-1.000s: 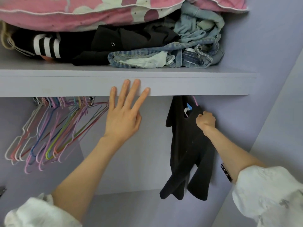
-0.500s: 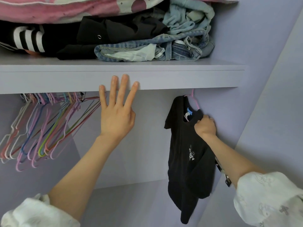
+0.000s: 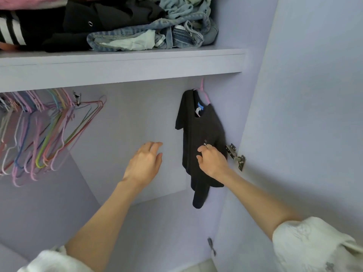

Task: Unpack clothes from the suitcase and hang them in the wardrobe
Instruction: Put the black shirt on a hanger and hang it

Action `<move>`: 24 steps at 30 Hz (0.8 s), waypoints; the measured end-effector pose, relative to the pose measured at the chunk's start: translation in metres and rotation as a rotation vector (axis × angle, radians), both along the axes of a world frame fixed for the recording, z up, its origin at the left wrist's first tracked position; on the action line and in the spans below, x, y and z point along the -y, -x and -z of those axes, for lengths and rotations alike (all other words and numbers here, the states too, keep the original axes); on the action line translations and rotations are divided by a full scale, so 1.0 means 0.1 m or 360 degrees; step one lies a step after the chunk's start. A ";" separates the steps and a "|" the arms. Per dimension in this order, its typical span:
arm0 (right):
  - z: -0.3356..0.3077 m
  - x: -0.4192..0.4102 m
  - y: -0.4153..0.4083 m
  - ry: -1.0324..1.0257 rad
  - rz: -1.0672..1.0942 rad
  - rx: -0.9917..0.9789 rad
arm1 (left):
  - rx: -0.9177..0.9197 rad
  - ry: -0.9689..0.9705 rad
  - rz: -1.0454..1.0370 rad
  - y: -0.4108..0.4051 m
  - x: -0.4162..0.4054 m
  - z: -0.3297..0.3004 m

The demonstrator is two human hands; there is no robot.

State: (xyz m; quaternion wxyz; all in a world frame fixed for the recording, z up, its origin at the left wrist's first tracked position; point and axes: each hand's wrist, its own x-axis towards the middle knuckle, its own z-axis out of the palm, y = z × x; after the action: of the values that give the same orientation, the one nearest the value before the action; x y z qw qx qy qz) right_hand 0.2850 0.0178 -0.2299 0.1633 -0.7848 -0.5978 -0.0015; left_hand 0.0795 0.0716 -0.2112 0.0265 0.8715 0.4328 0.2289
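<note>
Black T-shirt (image 3: 198, 138) now hangs on its pink hanger (image 3: 203, 93) under the shelf (image 3: 125, 69); the right hand (image 3: 213, 162) has slid down to pinch its front, while the left hand (image 3: 144, 163) has dropped off the shelf, fingers relaxed.

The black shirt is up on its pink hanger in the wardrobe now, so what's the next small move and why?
Probably let go with the right hand, which grips the front of the black shirt. The shirt already hangs from the pink hanger under the shelf, and the left hand is free.
</note>
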 end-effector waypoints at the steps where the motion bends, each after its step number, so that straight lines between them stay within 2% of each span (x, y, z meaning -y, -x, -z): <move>1: 0.05 0.11 0.06 0.0035 -0.0005 -0.0038 | -0.0045 0.0070 -0.0004 0.02 0.10 0.06; 10: 1.04 1.72 0.70 0.0478 0.0044 -0.0405 | -0.0185 0.0675 0.0238 0.25 1.42 1.11; 15: 1.59 2.70 0.78 0.0923 0.0018 -0.0640 | -0.0370 0.0996 0.0388 0.18 2.22 1.65; 20: 1.90 3.61 0.47 0.1053 0.0265 -0.0824 | -0.0604 0.1066 0.0563 -0.07 2.73 1.86; 24: 2.13 4.35 0.05 0.1063 0.0427 -0.0920 | -0.0726 0.1075 0.0823 -0.66 3.33 1.96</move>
State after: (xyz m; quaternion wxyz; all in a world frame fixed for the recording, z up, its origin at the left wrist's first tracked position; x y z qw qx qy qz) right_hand 0.2799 -0.4173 -0.4428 0.0598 -0.8330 -0.3887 0.3892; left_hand 0.1460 -0.2616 -0.4075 0.2685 0.9212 0.2467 -0.1356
